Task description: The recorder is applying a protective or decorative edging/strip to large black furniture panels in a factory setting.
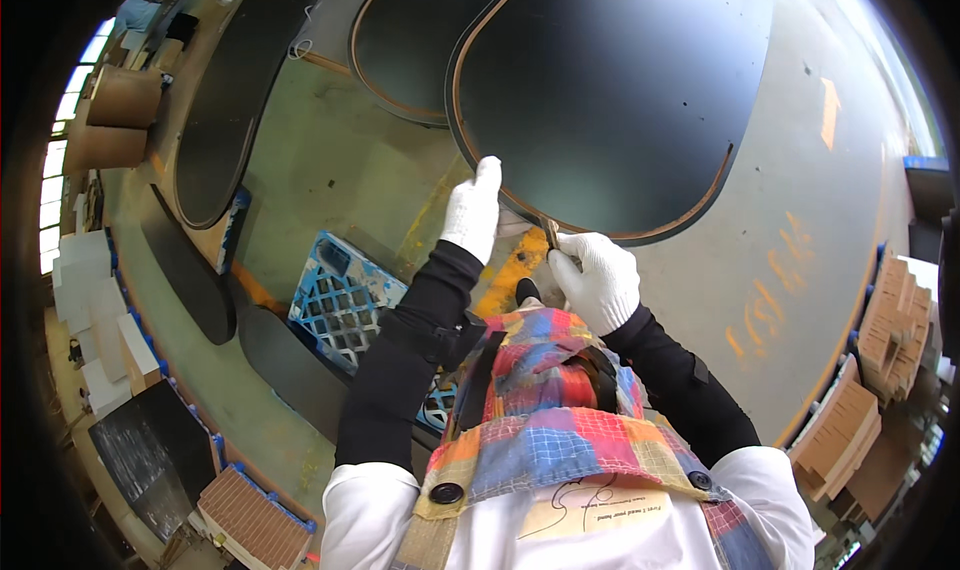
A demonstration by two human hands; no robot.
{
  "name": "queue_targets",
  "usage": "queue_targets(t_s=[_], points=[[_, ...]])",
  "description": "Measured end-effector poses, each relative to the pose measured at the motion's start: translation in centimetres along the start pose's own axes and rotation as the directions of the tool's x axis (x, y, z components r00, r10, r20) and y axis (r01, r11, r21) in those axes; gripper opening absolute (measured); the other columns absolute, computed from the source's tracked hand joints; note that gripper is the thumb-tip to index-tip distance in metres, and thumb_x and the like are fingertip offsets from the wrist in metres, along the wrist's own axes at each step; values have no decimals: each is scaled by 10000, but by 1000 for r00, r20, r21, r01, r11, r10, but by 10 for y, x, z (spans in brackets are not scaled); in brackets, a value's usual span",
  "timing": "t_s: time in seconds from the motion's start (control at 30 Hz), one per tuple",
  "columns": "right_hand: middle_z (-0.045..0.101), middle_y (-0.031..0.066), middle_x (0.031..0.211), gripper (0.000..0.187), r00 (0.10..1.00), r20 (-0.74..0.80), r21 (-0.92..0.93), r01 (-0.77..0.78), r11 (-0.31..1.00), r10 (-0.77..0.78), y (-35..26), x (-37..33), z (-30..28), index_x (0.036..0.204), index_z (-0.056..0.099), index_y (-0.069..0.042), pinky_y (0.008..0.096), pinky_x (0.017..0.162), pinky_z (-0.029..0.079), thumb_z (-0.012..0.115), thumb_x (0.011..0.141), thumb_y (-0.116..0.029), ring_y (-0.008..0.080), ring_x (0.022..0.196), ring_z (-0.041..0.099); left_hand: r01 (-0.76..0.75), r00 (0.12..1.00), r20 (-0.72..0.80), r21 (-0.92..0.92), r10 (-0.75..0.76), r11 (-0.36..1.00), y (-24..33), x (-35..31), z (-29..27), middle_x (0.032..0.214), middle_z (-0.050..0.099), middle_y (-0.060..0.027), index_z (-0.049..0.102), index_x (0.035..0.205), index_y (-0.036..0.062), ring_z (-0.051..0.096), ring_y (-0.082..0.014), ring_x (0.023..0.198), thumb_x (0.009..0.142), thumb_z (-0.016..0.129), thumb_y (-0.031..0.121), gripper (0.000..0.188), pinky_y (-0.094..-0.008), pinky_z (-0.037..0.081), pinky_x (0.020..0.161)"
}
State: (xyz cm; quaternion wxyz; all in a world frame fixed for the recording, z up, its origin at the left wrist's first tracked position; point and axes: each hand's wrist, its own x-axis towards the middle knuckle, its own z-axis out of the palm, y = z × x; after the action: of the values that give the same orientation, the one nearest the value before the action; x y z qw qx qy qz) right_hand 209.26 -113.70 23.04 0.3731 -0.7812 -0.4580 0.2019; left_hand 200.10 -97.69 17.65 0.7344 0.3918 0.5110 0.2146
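Observation:
A large black panel (610, 100) with rounded ends and a brown band along its rim stands in front of me. My left hand (474, 210), in a white knit glove, is closed around the panel's near left edge, its fingers partly hidden. Lower on the same edge, my right hand (600, 280), also gloved, pinches a small flat strip-like tool (549, 233) between thumb and fingers. The tool's tip meets the rim. Whether it has a blade is too small to tell.
Left of my legs stands a blue and white plastic crate (350, 290). Behind the panel is a second rounded dark panel (405, 45). A long black panel (225, 110) and narrower dark boards (185, 265) are farther left. Stacked brown boards (893, 315) stand at the right.

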Motion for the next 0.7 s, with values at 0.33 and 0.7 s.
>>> queue_targets(t_s=[0.33,0.7], points=[[662,116,753,111,959,-263,-198,-159,967,104,18,-27,18,791,675,-75,419,638,534,675,805,-185,318,691,665,59,997,19,366,-71,929,-25,-22,18,737,531,-79,594,915,-84,465,-176,651,974,489,532,627,-343,437,652],[630,128,1081,254,751,-112,944,-124,306,651,137,-60,-96,1137,568,8,388,908,513,610,954,-164,226,978,635,-96,995,5,34,96,995,-31,-10,19,629,338,39,511,684,5,311,-80,620,1009,500,452,552,-304,309,543]])
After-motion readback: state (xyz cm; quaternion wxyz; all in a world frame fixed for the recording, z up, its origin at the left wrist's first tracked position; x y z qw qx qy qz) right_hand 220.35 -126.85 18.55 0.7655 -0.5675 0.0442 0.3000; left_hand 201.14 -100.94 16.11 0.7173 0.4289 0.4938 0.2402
